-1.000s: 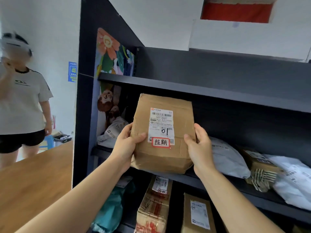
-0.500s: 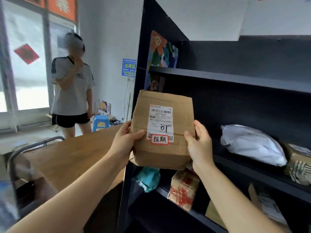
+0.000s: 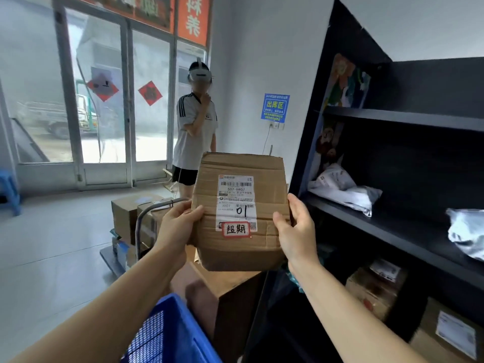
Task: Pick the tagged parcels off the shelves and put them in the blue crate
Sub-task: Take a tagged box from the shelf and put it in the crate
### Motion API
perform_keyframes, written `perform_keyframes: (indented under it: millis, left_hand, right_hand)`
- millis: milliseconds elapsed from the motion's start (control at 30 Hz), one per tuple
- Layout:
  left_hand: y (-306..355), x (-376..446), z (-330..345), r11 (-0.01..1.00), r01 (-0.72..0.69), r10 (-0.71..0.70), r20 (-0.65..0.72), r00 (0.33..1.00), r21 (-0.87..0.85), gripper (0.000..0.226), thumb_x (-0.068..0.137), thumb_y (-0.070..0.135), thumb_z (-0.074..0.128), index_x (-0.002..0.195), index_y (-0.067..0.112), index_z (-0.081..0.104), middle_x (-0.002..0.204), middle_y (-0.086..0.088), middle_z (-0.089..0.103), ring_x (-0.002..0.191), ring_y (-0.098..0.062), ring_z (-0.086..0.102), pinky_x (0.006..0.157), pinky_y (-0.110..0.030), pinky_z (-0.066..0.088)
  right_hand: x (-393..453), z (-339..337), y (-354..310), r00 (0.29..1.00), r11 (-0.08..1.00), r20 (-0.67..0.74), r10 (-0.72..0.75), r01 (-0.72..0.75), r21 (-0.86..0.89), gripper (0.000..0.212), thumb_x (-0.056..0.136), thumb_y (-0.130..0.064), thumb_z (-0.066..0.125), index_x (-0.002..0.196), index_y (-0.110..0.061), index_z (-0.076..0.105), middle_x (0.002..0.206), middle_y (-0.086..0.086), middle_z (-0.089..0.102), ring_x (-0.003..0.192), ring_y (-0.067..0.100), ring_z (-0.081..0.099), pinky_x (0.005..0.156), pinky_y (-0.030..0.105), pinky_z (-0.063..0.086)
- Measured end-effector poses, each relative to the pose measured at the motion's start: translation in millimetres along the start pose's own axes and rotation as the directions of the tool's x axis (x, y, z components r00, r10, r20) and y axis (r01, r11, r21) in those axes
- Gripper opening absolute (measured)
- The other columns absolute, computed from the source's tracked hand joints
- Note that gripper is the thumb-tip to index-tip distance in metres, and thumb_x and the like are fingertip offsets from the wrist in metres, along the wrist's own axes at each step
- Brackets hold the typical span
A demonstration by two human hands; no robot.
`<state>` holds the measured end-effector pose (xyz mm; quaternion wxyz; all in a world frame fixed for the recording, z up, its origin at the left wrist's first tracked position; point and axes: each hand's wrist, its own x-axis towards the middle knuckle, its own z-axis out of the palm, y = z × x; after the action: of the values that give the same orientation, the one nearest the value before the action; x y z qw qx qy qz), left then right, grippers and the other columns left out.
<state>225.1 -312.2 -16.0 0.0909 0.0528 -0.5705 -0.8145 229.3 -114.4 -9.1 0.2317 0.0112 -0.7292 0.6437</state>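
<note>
Tagged parcel swung clear of the shelves, toward the crate

Blue crate (image 3: 167,334) now in view below the parcel; left hand (image 3: 176,226) and right hand (image 3: 297,231) clasp the tagged parcel (image 3: 239,210), left of the shelves (image 3: 392,119); lowering it in looks next.

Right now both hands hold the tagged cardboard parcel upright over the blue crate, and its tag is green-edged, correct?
Not quite: the head view shows the tag is red-edged. The left hand and right hand do hold the cardboard parcel upright above the blue crate.

parcel (image 3: 239,210) label 507-H407, 01, tag 超期
</note>
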Motion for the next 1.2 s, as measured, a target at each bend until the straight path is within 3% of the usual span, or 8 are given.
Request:
perform_keyframes:
  millis: [200, 400, 633, 733, 833, 1000, 1100, 1200]
  left_hand:
    - [18.2, -9.5, -98.7, 0.998, 0.062, -0.058, -0.123, 0.991, 0.026, 0.023, 0.091, 0.01, 0.057, 0.114, 0.012, 0.059, 0.092, -0.007, 0.07, 0.075, -0.018, 0.067, 0.055, -0.028, 0.05]
    - [27.7, -23.1, -185.5, 0.995, 0.091, -0.078, -0.231, 0.97, 0.049, 0.022, 0.093, 0.009, 0.054, 0.114, 0.01, 0.058, 0.092, -0.008, 0.069, 0.075, -0.02, 0.065, 0.055, -0.028, 0.05]
    - [23.3, -38.9, -273.7, 0.988, 0.15, -0.126, -0.353, 0.927, 0.044, 0.024, 0.092, 0.008, 0.054, 0.116, 0.011, 0.058, 0.09, -0.009, 0.069, 0.073, -0.023, 0.065, 0.057, -0.032, 0.049]
    - [18.0, -44.7, -304.5, 0.984, 0.174, -0.143, -0.41, 0.901, 0.04, 0.023, 0.093, 0.007, 0.053, 0.116, 0.011, 0.057, 0.086, -0.009, 0.068, 0.07, -0.023, 0.064, 0.056, -0.031, 0.048]
    - [8.5, -50.5, -331.8, 0.979, 0.199, -0.161, -0.461, 0.872, 0.034, 0.026, 0.094, 0.008, 0.052, 0.119, 0.01, 0.056, 0.089, -0.008, 0.068, 0.073, -0.023, 0.065, 0.058, -0.033, 0.05]
    - [-13.5, -59.0, -365.4, 0.97, 0.242, -0.198, -0.547, 0.813, 0.007, 0.024, 0.095, 0.008, 0.05, 0.118, 0.013, 0.054, 0.091, -0.007, 0.067, 0.076, -0.022, 0.065, 0.054, -0.033, 0.049]
    - [-34.4, -62.1, -384.2, 0.961, 0.274, -0.234, -0.607, 0.759, -0.029, 0.023, 0.094, 0.007, 0.05, 0.115, 0.014, 0.055, 0.094, -0.009, 0.068, 0.082, -0.025, 0.065, 0.06, -0.037, 0.051]
    - [-59.1, -66.9, -403.8, 0.953, 0.295, -0.267, -0.656, 0.706, -0.071, 0.023, 0.093, 0.006, 0.051, 0.114, 0.013, 0.056, 0.099, -0.012, 0.069, 0.091, -0.031, 0.067, 0.076, -0.047, 0.056]
  right_hand:
    - [-41.3, 89.0, 5.7, 0.991, 0.995, 0.095, 0.095, -0.098, 0.027, 0.056, 0.089, -0.009, 0.061, 0.14, -0.023, 0.042, 0.138, -0.003, 0.052, 0.125, 0.012, 0.051, 0.109, 0.037, 0.042]
    - [-84.4, 166.5, 13.1, 0.953, 0.97, 0.191, 0.234, -0.243, 0.022, 0.049, 0.087, -0.014, 0.065, 0.132, -0.023, 0.048, 0.123, 0.004, 0.061, 0.113, 0.023, 0.06, 0.099, 0.047, 0.05]
    - [-127.5, 237.2, 23.0, 0.913, 0.956, 0.291, 0.285, -0.292, -0.02, 0.043, 0.091, -0.013, 0.059, 0.132, -0.022, 0.049, 0.124, 0.002, 0.058, 0.112, 0.021, 0.059, 0.096, 0.043, 0.052]
    - [-143.4, 262.7, 30.7, 0.89, 0.951, 0.343, 0.301, -0.307, -0.04, 0.037, 0.093, -0.014, 0.057, 0.127, -0.026, 0.051, 0.118, -0.001, 0.059, 0.106, 0.018, 0.06, 0.08, 0.031, 0.056]
    - [-157.0, 282.9, 38.4, 0.858, 0.938, 0.387, 0.337, -0.342, -0.057, 0.032, 0.094, -0.012, 0.055, 0.123, -0.025, 0.053, 0.108, -0.003, 0.061, 0.093, 0.01, 0.061, 0.061, 0.018, 0.05]
    - [-173.9, 310.7, 62.3, 0.792, 0.914, 0.468, 0.393, -0.391, -0.106, 0.033, 0.094, -0.01, 0.056, 0.124, -0.021, 0.056, 0.114, 0.002, 0.064, 0.101, 0.017, 0.062, 0.08, 0.033, 0.057]
    - [-180.6, 324.9, 83.4, 0.739, 0.891, 0.513, 0.437, -0.433, -0.136, 0.029, 0.093, -0.007, 0.056, 0.118, -0.022, 0.058, 0.112, 0.002, 0.065, 0.099, 0.017, 0.062, 0.078, 0.031, 0.056]
    - [-189.9, 337.9, 108.0, 0.685, 0.877, 0.562, 0.464, -0.444, -0.184, 0.032, 0.093, -0.007, 0.056, 0.123, -0.017, 0.058, 0.111, 0.003, 0.065, 0.099, 0.018, 0.062, 0.068, 0.024, 0.053]
